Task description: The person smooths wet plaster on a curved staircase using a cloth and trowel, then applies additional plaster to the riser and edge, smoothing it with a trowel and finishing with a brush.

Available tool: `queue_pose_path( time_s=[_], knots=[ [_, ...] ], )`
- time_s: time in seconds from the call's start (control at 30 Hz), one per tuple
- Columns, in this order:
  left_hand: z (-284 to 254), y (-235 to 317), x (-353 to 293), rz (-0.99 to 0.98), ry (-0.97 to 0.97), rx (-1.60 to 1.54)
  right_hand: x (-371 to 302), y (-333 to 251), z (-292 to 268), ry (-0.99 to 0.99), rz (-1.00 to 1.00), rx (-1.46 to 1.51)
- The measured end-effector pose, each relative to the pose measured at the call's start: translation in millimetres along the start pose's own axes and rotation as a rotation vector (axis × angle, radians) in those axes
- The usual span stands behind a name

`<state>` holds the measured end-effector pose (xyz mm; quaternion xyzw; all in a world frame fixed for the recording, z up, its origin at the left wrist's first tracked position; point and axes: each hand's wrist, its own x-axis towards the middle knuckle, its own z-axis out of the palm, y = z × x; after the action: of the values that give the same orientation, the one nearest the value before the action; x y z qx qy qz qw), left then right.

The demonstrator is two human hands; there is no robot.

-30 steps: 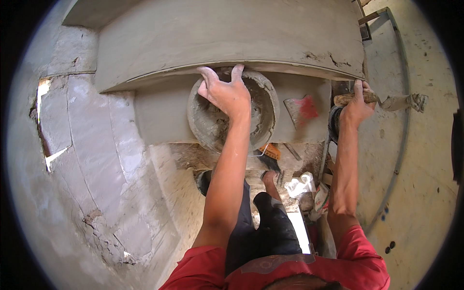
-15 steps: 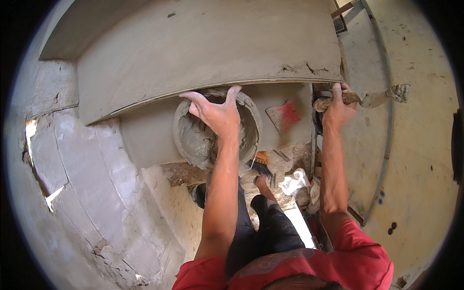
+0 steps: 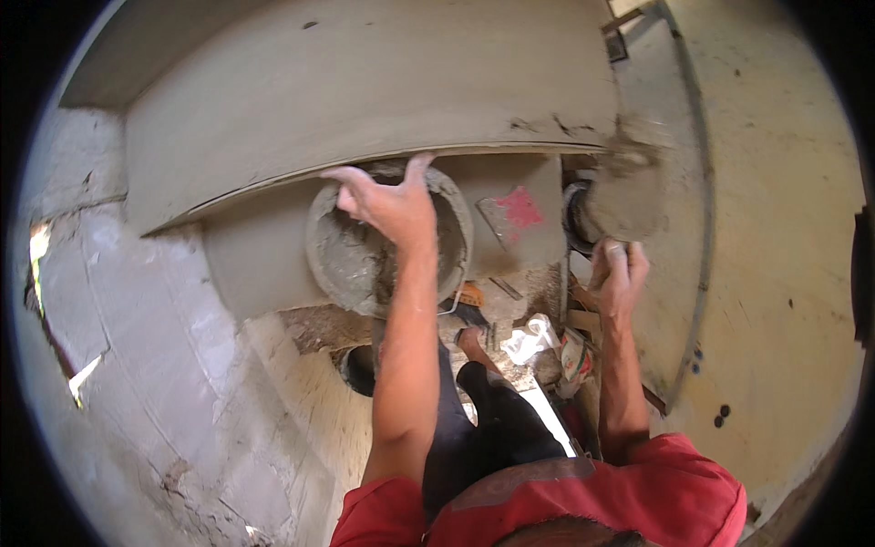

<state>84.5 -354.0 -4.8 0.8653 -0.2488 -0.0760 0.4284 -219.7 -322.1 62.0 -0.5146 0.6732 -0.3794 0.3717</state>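
Note:
My left hand reaches up to the slab's front edge, thumb and forefinger spread against a long thin strip running along it; its other fingers are curled. My right hand is closed on a trowel, its handle mostly hidden. The blade is blurred by motion and carries grey mortar near the slab's right end. Smoothed grey mortar covers the slab, with a few cracks near the right end of its edge. Below my left hand stands a mortar-caked bucket with wet mortar inside.
A flat piece with a red patch lies right of the bucket. A brush with an orange handle and a crumpled white thing are lower down. A yellowish panel stands at the right, a rough grey wall at the left.
My right hand has left the strip's right end and come down, swinging the trowel up toward the slab's corner. My left hand stays at the strip. The view has shifted slightly.

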Motion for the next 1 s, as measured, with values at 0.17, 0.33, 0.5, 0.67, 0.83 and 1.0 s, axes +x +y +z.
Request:
queue_pose_path(
  time_s=[0.17,0.33,0.5,0.67,0.83,1.0],
  knots=[
    [1.7,-2.3,0.6,0.000,-0.005,-0.002,-24.3,-1.0,-13.8,-0.257,0.076,0.096],
    [0.8,-3.4,0.3,0.016,-0.025,-0.051,-17.5,-29.3,-7.0,-0.242,0.039,0.060],
    [-0.4,-2.8,1.1,0.001,-0.044,-0.003,2.8,-72.1,13.2,-0.204,-0.272,-0.497],
    [1.2,-2.9,1.8,-0.007,-0.029,-0.011,10.8,-91.0,49.2,-0.345,-0.505,-0.660],
    [3.4,-3.6,0.2,0.001,-0.014,-0.013,-5.0,-90.2,63.6,-0.500,-0.422,-0.839],
    [2.0,-2.1,0.6,-0.012,-0.018,-0.063,-35.8,-116.6,29.3,-0.612,-0.209,-0.933]
  ],
)
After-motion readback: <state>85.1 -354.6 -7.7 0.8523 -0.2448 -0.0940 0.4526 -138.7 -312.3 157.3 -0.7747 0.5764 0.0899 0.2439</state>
